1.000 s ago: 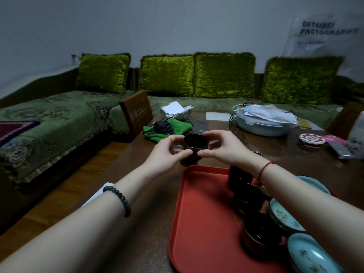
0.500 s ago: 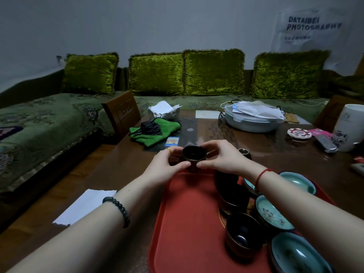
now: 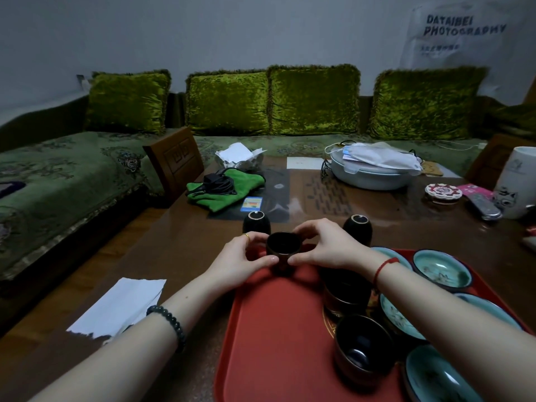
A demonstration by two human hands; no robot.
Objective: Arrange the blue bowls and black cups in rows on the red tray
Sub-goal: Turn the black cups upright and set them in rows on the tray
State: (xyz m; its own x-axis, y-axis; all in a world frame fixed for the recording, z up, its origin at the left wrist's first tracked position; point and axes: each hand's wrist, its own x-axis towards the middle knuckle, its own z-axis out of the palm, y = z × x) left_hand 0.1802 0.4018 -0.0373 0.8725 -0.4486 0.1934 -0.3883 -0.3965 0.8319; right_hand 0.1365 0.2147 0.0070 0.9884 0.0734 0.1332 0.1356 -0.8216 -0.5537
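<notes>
The left hand (image 3: pixel 240 258) and right hand (image 3: pixel 327 248) pinch one upright black cup (image 3: pixel 283 245) from opposite sides with curled fingertips, on or just above the red tray (image 3: pixel 275 329) at its far edge. The standing cups (image 3: pixel 362 346) line up just to its right, nearer the right hand.

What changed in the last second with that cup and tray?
The left hand and right hand brought the black cup nearer, from beyond the red tray to its far end. Both still hold it; the other cups and blue bowls stayed put.
</notes>
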